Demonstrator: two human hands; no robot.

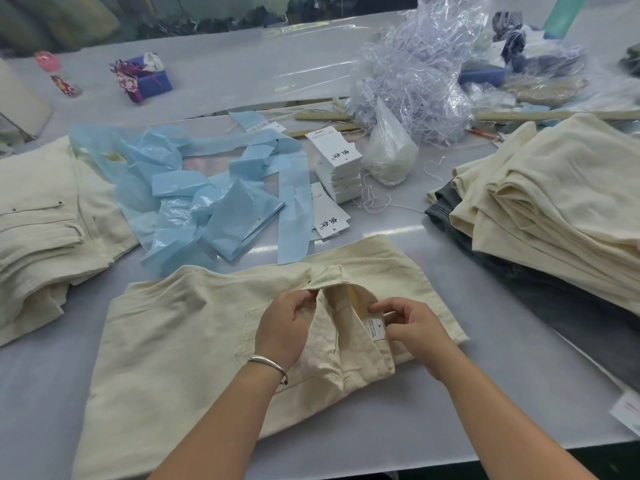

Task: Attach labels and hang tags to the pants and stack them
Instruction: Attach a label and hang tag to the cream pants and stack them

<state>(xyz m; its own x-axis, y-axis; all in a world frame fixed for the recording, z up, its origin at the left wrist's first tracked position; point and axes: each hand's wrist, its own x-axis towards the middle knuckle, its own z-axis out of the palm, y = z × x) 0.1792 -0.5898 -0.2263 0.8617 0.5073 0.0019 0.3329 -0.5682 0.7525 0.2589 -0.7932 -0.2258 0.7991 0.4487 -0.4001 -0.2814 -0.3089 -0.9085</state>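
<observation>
Cream cotton-twill pants [214, 344] lying folded at lower centre of the frame, waistband turned open. Left hand [284, 323] is pinching the waistband edge; right hand [412, 323] is pinching the small white sewn-in label [375, 329]. Cloth looks soft, limp, medium-weight: best gripped at the stiffer waistband. White card hang tags [337, 168] are sitting above centre; 2 cream stacks are flanking left and right.

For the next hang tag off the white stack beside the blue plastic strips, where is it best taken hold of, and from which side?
Probably the top hang tag, pinched at its near right edge, coming from the right. It lies flat on the stack and overhangs a little there, so a thumb can slip under. The bag of strings crowds that side, so reach in low. Both hands are busy at the pants.
</observation>
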